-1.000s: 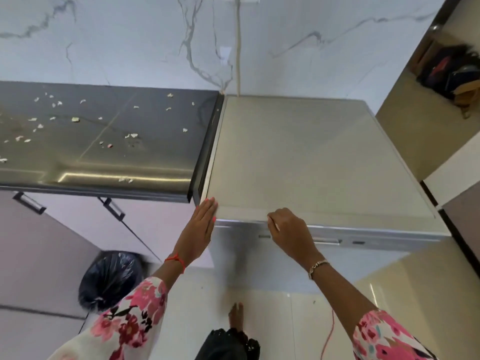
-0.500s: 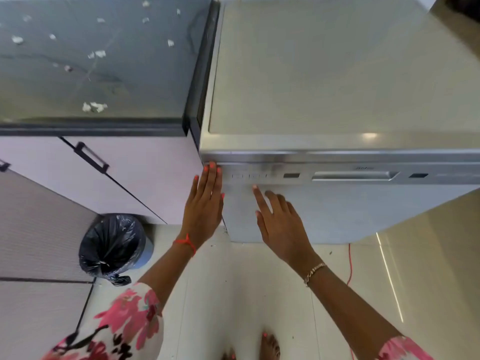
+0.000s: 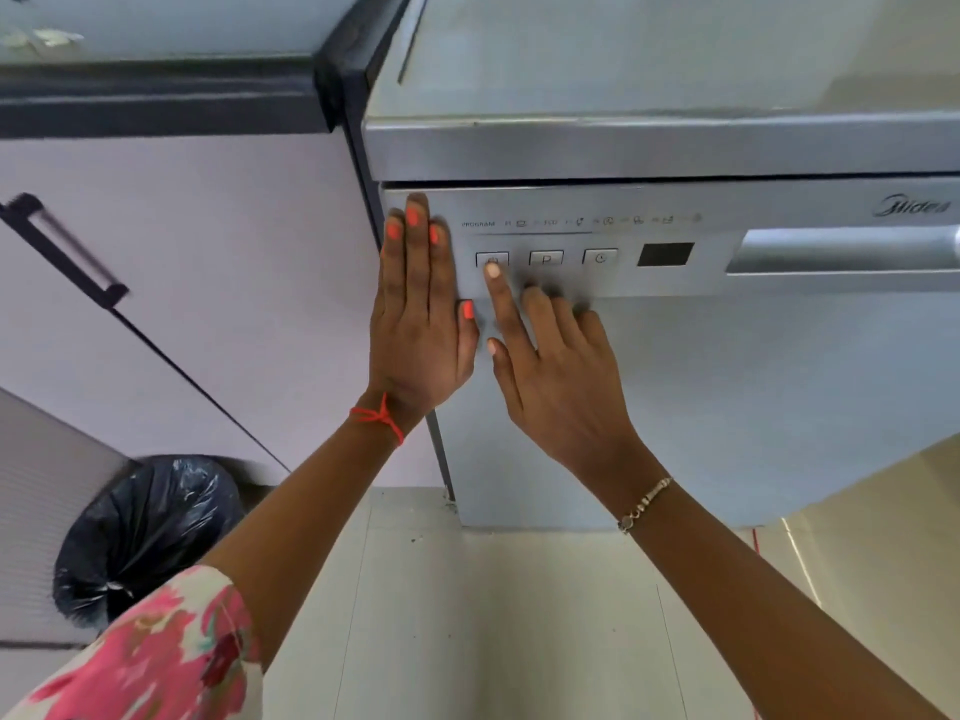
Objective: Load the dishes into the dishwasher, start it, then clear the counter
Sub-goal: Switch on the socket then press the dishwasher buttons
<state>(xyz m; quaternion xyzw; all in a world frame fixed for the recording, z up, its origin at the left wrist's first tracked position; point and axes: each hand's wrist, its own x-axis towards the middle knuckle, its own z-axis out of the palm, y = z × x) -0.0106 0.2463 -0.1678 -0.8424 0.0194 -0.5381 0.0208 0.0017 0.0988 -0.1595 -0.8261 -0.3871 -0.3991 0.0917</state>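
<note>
The silver dishwasher (image 3: 727, 387) stands shut, its control panel facing me. The panel has a power button (image 3: 492, 258), a P button (image 3: 546, 258), a timer button (image 3: 600, 257), a dark display (image 3: 665, 254) and a recessed door handle (image 3: 847, 250). My left hand (image 3: 418, 314) lies flat against the panel's left edge, fingers straight and together, holding nothing. My right hand (image 3: 550, 366) has its index fingertip on the power button, the other fingers spread below the panel.
The dark counter (image 3: 156, 101) with a few white scraps runs to the left, above pale cabinet doors with a black handle (image 3: 62, 252). A bin lined with a black bag (image 3: 148, 532) stands on the tiled floor at lower left.
The view has dropped and come closer to the dishwasher front. My left hand has slid up onto the panel's left edge. My right index finger has reached the power button.
</note>
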